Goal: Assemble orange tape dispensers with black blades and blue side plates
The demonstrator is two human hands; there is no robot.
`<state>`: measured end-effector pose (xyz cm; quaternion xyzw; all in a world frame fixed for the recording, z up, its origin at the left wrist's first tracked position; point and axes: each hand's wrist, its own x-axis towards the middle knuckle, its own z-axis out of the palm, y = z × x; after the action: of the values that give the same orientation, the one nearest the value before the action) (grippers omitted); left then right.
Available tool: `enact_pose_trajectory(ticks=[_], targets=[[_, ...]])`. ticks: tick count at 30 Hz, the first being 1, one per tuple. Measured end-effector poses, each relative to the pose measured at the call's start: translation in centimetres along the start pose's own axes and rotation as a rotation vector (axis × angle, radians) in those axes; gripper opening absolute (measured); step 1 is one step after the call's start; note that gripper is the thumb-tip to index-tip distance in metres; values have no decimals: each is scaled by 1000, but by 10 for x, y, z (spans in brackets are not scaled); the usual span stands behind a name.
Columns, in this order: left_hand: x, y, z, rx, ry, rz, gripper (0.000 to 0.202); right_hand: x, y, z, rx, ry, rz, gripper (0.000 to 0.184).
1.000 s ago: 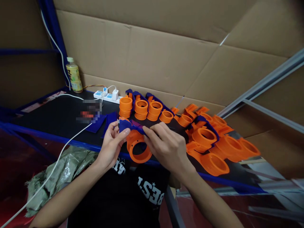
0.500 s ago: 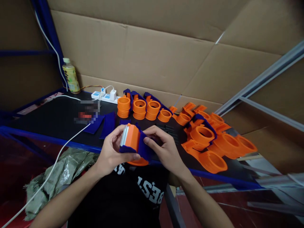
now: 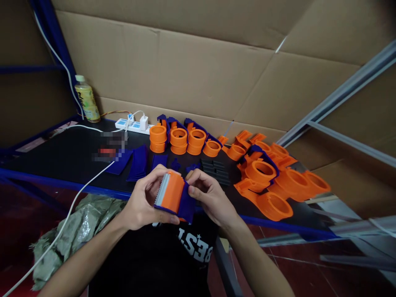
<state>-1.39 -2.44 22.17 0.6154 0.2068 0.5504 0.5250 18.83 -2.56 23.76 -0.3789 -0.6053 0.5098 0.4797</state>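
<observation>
An orange and dark blue tape dispenser point(image 3: 173, 192) is held above my lap, its serrated metal blade point(image 3: 161, 190) facing left. My left hand point(image 3: 142, 202) grips it from the left, thumb along its lower side and fingers behind. On the right, my right hand point(image 3: 213, 196) pinches the edge of the dispenser's dark blue flap point(image 3: 188, 206) between thumb and fingers. The fingertips behind the dispenser are partly hidden. Small dark blue parts point(image 3: 175, 164) and black strips point(image 3: 215, 171) lie on the table just beyond my hands.
Orange dispenser bodies point(image 3: 275, 206) crowd the right of the black table point(image 3: 77, 152). Stacked orange and blue dispensers point(image 3: 178, 140) stand at the back. Blue sheets point(image 3: 137, 163) lie left of centre. A power strip point(image 3: 136, 125), white cable point(image 3: 77, 202) and drink bottle point(image 3: 86, 99) are farther left.
The dispenser has turned and tilted in my hands, so its orange top and blade show more fully. My right fingers have moved along the flap. The view has shifted slightly.
</observation>
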Motion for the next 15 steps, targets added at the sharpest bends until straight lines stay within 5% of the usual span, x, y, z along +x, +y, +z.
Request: enact_pose_trajectory(ticks=[6, 9, 12, 15], targets=[[2, 2, -3, -42, -44, -3, 69, 1, 1, 0, 2, 3, 1, 38], [-1, 4, 4, -94, -3, -55, 69, -1, -1, 0, -192, 33, -104, 27], [-4, -1, 14, -159, 203, -52, 64, -14, -8, 6, -615, 161, -312, 23], [-2, -10, 21, -271, 462, -63, 51, -34, -12, 18, -989, 144, -488, 69]])
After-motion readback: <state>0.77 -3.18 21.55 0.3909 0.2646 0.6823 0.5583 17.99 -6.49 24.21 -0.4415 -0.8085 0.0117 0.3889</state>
